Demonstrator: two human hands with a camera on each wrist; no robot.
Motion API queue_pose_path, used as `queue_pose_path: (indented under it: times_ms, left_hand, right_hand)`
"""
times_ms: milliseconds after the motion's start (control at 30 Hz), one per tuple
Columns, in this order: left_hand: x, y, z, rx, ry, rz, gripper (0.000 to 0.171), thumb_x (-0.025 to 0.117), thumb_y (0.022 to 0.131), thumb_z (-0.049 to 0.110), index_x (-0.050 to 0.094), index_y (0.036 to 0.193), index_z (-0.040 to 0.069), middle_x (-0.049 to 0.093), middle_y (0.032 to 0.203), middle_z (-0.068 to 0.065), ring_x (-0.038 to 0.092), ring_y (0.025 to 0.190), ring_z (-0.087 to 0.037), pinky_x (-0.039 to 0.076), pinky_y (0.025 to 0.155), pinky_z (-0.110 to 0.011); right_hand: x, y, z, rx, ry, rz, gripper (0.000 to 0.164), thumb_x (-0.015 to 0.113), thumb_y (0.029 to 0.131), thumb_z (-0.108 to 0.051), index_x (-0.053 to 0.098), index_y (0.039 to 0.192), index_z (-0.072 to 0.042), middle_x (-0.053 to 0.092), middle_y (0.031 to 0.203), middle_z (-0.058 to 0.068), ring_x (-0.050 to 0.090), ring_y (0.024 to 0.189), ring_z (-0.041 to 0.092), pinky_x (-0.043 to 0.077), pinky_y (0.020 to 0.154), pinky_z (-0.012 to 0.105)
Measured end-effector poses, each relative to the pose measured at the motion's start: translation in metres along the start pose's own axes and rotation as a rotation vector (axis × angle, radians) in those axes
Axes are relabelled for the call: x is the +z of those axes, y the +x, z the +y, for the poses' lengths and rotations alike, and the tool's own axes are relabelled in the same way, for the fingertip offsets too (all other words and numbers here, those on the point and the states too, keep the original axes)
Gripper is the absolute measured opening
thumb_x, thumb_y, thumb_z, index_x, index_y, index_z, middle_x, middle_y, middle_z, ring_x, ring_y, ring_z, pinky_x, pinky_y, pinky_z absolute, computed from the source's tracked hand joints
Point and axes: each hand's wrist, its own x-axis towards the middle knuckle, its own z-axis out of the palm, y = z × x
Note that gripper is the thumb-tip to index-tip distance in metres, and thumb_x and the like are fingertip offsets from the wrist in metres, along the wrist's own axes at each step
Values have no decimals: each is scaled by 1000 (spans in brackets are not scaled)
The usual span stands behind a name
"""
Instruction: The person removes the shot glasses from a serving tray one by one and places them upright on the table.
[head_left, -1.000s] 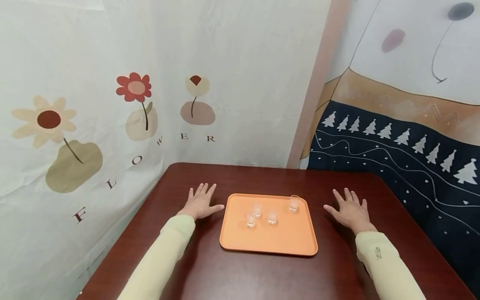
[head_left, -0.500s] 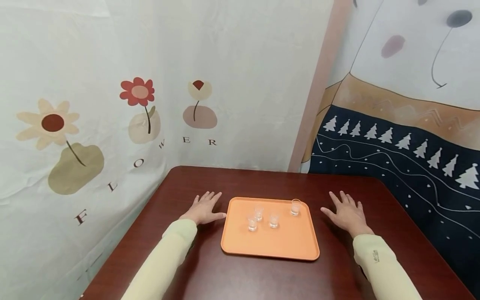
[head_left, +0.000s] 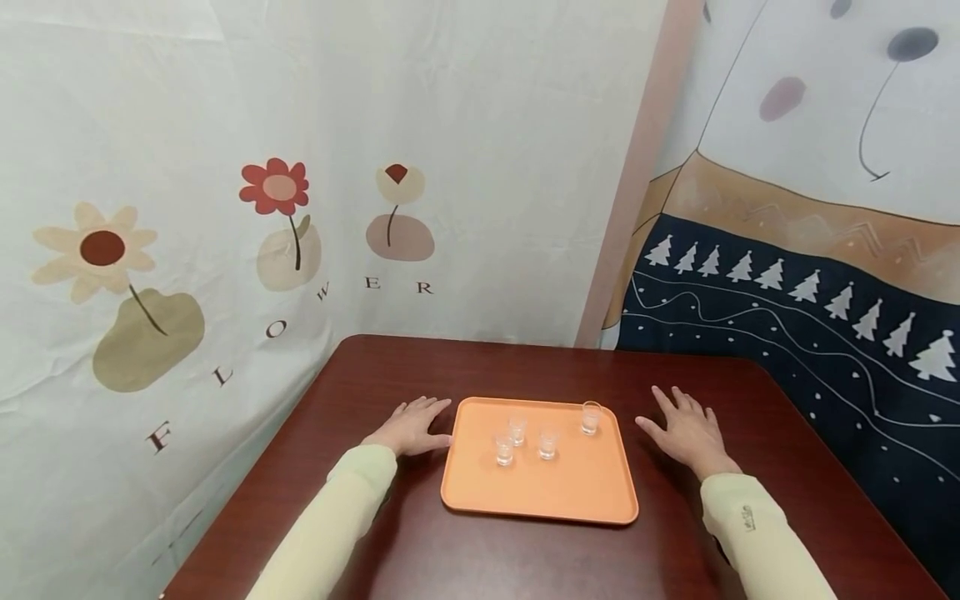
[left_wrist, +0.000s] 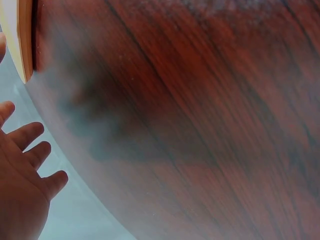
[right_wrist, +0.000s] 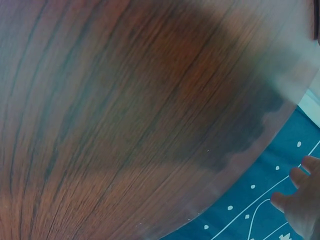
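An orange tray (head_left: 540,492) lies on the dark red-brown table, with several small clear glasses on it. Three of them cluster left of the middle: a front glass (head_left: 504,452), one behind it (head_left: 517,431) and one to its right (head_left: 548,445). Another glass (head_left: 591,419) stands by the far right corner. My left hand (head_left: 408,427) is beside the tray's left edge, fingers extended and thumb tip right at the rim. To the right of the tray, a short gap away, my right hand (head_left: 688,433) has its fingers spread. Neither hand holds anything.
The wooden table (head_left: 525,558) has rounded far corners. A white curtain (head_left: 495,167) with printed flowers hangs behind and to the left. A dark blue printed cloth (head_left: 787,333) hangs at the right, beyond the table's edge.
Both hands have moved inward toward the tray, the left one turning its fingers to the right. The view has tipped slightly upward. The glasses keep their places on the tray.
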Motion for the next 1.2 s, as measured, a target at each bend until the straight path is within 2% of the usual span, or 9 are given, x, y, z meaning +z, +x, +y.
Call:
queue_pose_path:
  times_ms: [233, 600, 867, 1200]
  left_hand:
    - [1, 2, 0, 3, 0, -20, 73, 67, 92, 45, 41, 152, 13, 39, 153, -18, 30, 144, -38, 20, 114, -58]
    - [5, -4, 0, 30, -35, -43, 62, 66, 95, 40, 47, 149, 15, 42, 151, -20, 31, 142, -40, 24, 113, -58]
    - [10, -6, 0, 14, -58, -62, 61, 63, 95, 46, 49, 148, 19, 41, 152, -17, 35, 141, -37, 31, 110, -56]
    - [12, -7, -1, -3, -41, -83, 65, 61, 95, 51, 44, 152, 22, 37, 155, -16, 29, 144, -38, 29, 111, -57]
  right_hand:
    - [3, 5, -6, 10, 48, -9, 88, 47, 95, -66, 29, 155, -4, 24, 152, 36, 24, 138, 55, 14, 109, 70]
    - [9, 8, -27, -25, 164, -39, 83, 50, 97, -60, 27, 156, -7, 28, 152, 33, 27, 137, 55, 20, 107, 70]
    - [18, 8, -37, -28, 314, -61, 80, 55, 97, -55, 29, 156, -7, 31, 153, 30, 30, 138, 52, 25, 106, 69]
    - [27, 7, -48, 22, 521, -16, 74, 65, 95, -47, 41, 150, -3, 45, 145, 26, 39, 135, 44, 29, 108, 62]
